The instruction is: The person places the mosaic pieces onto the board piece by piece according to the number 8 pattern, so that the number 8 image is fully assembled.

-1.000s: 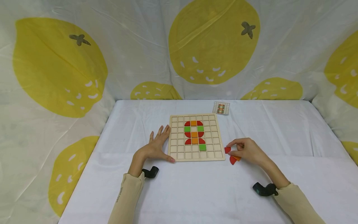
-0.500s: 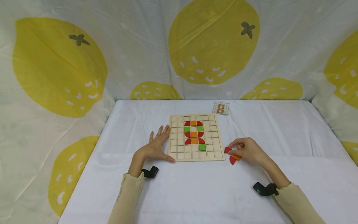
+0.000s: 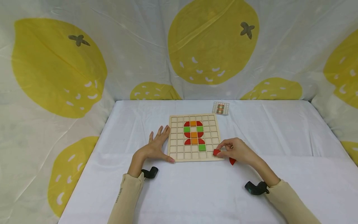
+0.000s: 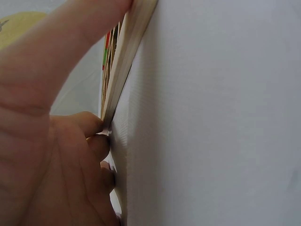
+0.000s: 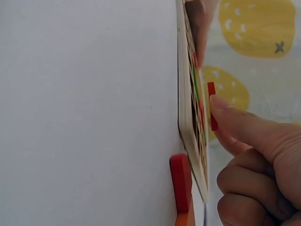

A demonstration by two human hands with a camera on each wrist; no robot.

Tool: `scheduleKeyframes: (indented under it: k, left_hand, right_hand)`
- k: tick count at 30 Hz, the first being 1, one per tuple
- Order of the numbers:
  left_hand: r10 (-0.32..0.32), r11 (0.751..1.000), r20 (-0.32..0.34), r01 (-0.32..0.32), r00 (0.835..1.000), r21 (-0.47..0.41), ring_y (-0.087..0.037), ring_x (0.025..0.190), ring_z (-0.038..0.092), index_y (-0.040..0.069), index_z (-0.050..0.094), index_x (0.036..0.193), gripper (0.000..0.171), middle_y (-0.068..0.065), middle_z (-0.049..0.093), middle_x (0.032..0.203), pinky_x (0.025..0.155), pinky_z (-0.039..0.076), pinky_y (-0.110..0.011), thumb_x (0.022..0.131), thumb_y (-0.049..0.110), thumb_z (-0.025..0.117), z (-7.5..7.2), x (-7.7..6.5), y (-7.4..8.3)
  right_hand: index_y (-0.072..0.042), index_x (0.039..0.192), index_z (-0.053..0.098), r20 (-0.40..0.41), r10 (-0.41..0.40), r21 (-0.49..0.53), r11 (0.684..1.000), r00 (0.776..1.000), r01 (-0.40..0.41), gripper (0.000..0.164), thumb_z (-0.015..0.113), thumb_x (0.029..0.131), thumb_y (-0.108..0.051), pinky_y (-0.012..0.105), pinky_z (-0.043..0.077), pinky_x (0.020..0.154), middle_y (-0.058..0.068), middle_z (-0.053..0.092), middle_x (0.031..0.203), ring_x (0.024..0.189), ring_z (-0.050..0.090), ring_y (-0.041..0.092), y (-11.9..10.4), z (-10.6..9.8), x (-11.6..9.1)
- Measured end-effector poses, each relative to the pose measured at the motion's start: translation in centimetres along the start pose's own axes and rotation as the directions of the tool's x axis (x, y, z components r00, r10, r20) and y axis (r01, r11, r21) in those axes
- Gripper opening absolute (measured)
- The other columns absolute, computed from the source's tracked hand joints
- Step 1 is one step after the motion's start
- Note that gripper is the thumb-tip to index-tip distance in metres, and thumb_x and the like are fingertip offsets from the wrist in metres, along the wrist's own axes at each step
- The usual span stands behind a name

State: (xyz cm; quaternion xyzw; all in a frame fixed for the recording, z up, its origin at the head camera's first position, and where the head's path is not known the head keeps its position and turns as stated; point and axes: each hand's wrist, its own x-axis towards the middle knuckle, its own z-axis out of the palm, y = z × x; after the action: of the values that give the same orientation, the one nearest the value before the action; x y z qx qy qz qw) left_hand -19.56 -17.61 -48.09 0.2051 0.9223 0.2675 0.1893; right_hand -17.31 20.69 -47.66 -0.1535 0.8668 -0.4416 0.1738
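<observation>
A square wooden grid board (image 3: pixel 176 136) lies mid-table, with red quarter-round, orange square and green square pieces set in its cells. Spread along its left side, my left hand (image 3: pixel 155 149) touches the edge with the fingertips and has the thumb at the near left corner. My right hand (image 3: pixel 237 151) pinches a small red piece (image 3: pixel 216 152) between thumb and finger. In the right wrist view that red piece (image 5: pixel 211 89) is edge-on and raised over the board. A loose red piece (image 3: pixel 232 161) lies on the cloth under the right hand, against an orange piece (image 5: pixel 185 217).
A small printed pattern card (image 3: pixel 220 108) lies beyond the board's far right corner. White cloth (image 3: pixel 190 189) covers the table, and a lemon-print curtain (image 3: pixel 120 68) stands behind it and at both sides. Each wrist carries a black camera mount (image 3: pixel 255 188).
My right hand has moved left from the loose pieces beside the board, carrying the red piece over the near right corner. The left hand has stayed in place.
</observation>
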Motion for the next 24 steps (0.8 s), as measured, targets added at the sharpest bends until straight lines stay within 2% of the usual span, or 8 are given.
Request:
scheduleKeyframes:
  k: [4, 8, 12, 17, 24]
  left_hand:
    - [-0.001, 1.0, -0.003, 0.001, 1.0, -0.001, -0.035, 0.162, -0.016, 0.006, 0.0, 0.167, 0.145, -0.011, -0.007, 0.176, 0.124, -0.014, -0.069, 0.067, 0.051, 0.096, 0.0, 0.0, 0.0]
    - [-0.012, 1.0, 0.004, 0.012, 1.0, 0.008, -0.033, 0.162, -0.017, 0.007, -0.002, 0.167, 0.146, -0.008, -0.008, 0.176, 0.124, -0.015, -0.068, 0.066, 0.053, 0.095, 0.0, 0.0, -0.1]
    - [-0.018, 1.0, 0.006, 0.018, 1.0, 0.015, -0.034, 0.162, -0.017, 0.008, -0.002, 0.167, 0.147, -0.009, -0.008, 0.176, 0.124, -0.015, -0.069, 0.066, 0.053, 0.095, 0.0, 0.0, 0.0]
    - [-0.02, 1.0, 0.007, 0.02, 1.0, 0.024, -0.034, 0.162, -0.017, 0.008, -0.001, 0.167, 0.146, -0.009, -0.008, 0.176, 0.124, -0.015, -0.069, 0.067, 0.053, 0.095, 0.0, 0.1, 0.0]
    - [-0.02, 1.0, 0.006, 0.02, 1.0, 0.019, -0.034, 0.162, -0.017, 0.007, -0.002, 0.167, 0.146, -0.01, -0.008, 0.176, 0.124, -0.014, -0.069, 0.067, 0.053, 0.095, 0.0, 0.0, 0.0]
  right_hand:
    - [-0.016, 0.096, 0.079, 0.024, -0.038, -0.003, 0.999, 0.999, 0.038, 0.016, 0.086, 0.084, -0.025, 0.021, 0.027, 0.051, -0.006, 0.033, 0.06, 0.052, 0.029, 0.006, -0.9, 1.2, 0.8]
    - [-0.015, 0.096, 0.078, 0.045, -0.072, -0.002, 0.997, 0.996, 0.073, 0.015, 0.086, 0.085, -0.022, 0.021, 0.027, 0.048, -0.007, 0.032, 0.059, 0.051, 0.029, 0.007, -1.7, 2.2, 1.4]
    - [-0.013, 0.097, 0.078, 0.045, -0.099, -0.059, 0.993, 0.994, 0.101, 0.014, 0.085, 0.086, -0.019, 0.021, 0.03, 0.051, -0.007, 0.033, 0.059, 0.056, 0.034, 0.007, -2.1, 2.9, 1.8]
    - [-0.012, 0.097, 0.079, 0.032, -0.128, -0.123, 0.984, 0.991, 0.131, 0.014, 0.085, 0.085, -0.017, 0.02, 0.032, 0.058, -0.008, 0.035, 0.058, 0.06, 0.036, 0.006, -2.6, 3.2, 2.0]
    - [-0.011, 0.099, 0.08, 0.029, -0.129, -0.09, 0.987, 0.991, 0.131, 0.014, 0.084, 0.086, -0.015, 0.02, 0.03, 0.057, -0.008, 0.035, 0.058, 0.058, 0.034, 0.005, -2.5, 3.2, 1.9]
